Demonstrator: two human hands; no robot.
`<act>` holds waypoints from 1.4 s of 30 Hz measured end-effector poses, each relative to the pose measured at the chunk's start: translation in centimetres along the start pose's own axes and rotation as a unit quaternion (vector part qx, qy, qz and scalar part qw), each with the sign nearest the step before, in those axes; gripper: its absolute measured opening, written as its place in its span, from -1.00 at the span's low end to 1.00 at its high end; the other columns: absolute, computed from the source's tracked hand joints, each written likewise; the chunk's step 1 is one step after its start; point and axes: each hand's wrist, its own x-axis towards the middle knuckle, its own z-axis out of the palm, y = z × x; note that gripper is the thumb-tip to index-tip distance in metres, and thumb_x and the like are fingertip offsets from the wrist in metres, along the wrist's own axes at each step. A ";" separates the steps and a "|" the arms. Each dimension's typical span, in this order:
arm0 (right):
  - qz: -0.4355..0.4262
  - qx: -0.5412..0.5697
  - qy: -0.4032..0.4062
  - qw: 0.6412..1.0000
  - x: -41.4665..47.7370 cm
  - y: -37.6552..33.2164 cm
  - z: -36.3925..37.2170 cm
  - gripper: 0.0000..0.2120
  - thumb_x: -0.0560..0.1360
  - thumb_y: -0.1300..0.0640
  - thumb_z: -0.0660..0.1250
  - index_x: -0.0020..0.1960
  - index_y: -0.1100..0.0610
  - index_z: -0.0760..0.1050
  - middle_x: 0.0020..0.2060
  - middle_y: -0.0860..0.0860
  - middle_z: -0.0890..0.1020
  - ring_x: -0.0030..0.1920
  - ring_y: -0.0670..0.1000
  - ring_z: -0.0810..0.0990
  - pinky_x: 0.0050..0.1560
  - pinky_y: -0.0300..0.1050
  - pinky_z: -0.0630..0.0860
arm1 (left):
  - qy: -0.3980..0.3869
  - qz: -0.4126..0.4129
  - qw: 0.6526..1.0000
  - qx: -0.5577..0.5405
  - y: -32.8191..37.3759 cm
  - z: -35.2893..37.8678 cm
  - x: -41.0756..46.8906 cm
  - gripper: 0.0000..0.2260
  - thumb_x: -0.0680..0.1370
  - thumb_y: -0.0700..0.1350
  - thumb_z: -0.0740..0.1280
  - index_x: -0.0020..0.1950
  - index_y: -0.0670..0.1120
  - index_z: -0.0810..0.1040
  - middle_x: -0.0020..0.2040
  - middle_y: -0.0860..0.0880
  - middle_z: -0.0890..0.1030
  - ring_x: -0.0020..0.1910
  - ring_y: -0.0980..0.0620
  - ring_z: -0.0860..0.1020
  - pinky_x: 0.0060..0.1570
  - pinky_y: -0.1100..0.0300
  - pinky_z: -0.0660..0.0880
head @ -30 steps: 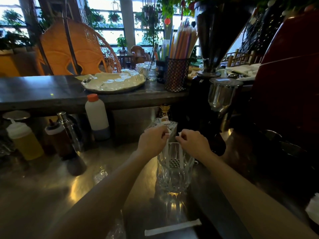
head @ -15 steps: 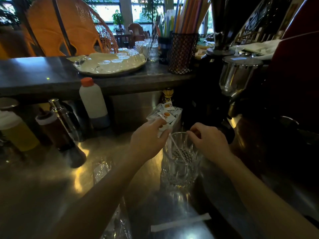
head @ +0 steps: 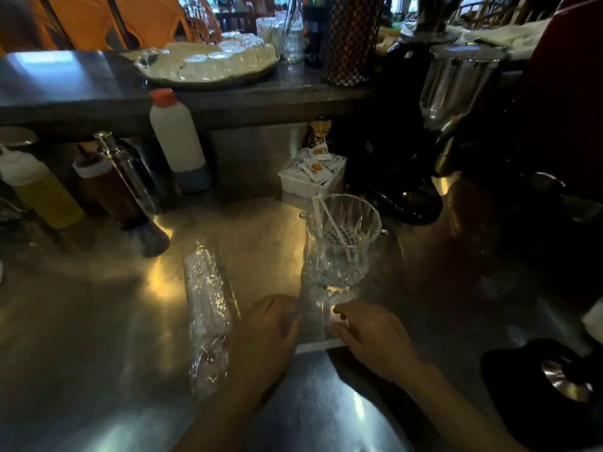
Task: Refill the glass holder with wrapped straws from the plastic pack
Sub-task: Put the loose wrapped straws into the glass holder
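Note:
The cut-glass holder [head: 342, 246] stands upright on the steel counter with two wrapped straws [head: 323, 216] leaning inside it. A clear plastic pack of straws [head: 207, 314] lies left of it. One loose wrapped straw [head: 318, 347] lies flat on the counter in front of the glass. My left hand [head: 264, 331] is at the straw's left end, fingers curled. My right hand [head: 372, 337] covers its right end with fingers down on it. Motion blur hides whether either hand grips the straw.
A white basket of sachets [head: 311, 172] sits just behind the glass. Squeeze bottles [head: 39, 187] and a white bottle [head: 177, 141] line the back left. A dark grinder [head: 408, 151] and a red machine [head: 561, 102] stand on the right, with a raised shelf [head: 81, 89] behind.
Both hands have left the rim of the glass and come down toward me to the loose straw on the counter. Two straws now stay in the glass. The view tilted downward.

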 end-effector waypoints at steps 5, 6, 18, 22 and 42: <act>-0.018 -0.014 -0.071 0.997 -2.4 0.2 2.3 -0.81 0.34 0.11 0.45 -0.05 0.05 0.59 -0.13 -0.06 0.69 -0.13 -0.02 0.64 -0.11 -0.21 0.54 | -0.067 -0.013 0.994 0.081 -1.7 2.0 -3.2 -0.73 0.48 0.10 0.25 0.08 -0.04 0.48 0.02 -0.02 0.57 -0.01 -0.02 0.50 -0.05 0.18 0.42; -0.021 -0.022 -0.081 0.996 -2.7 0.2 2.6 -0.83 0.36 0.12 0.43 -0.05 0.05 0.59 -0.12 -0.06 0.69 -0.12 -0.01 0.64 -0.11 -0.19 0.56 | -0.075 -0.015 0.992 0.096 -2.0 2.2 -3.7 -0.67 0.48 0.12 0.24 0.14 -0.04 0.47 0.08 -0.01 0.57 0.04 -0.02 0.50 0.02 0.15 0.45; 0.037 -0.119 -0.174 0.977 -1.6 -0.9 3.2 -0.69 0.49 0.19 0.16 0.23 0.16 0.32 0.08 0.13 0.54 -0.06 0.15 0.57 -0.24 -0.09 0.32 | -0.054 0.018 0.980 0.191 -2.7 2.2 -4.8 -0.49 0.46 0.23 0.10 0.25 -0.05 0.49 0.21 -0.04 0.59 0.19 -0.02 0.55 0.17 0.04 0.47; 0.068 -0.109 -0.229 0.965 -1.2 -0.7 2.6 -0.73 0.48 0.11 0.15 0.15 0.15 0.36 0.09 0.12 0.55 0.01 0.18 0.57 -0.07 0.00 0.47 | -0.049 0.025 0.980 0.189 -2.7 2.1 -4.8 -0.53 0.47 0.19 0.17 0.23 -0.08 0.51 0.18 -0.05 0.61 0.17 -0.04 0.56 0.16 0.04 0.49; 0.060 0.178 -0.080 0.979 5.7 -1.7 -5.9 -0.79 0.50 0.20 0.29 0.11 0.05 0.45 -0.22 -0.15 0.50 -0.23 -0.18 0.52 -0.21 -0.25 0.49 | -0.020 0.054 0.978 0.203 -3.3 2.3 -4.8 -0.60 0.43 0.17 0.24 0.11 -0.05 0.59 0.09 -0.02 0.67 0.03 -0.02 0.63 0.03 0.07 0.57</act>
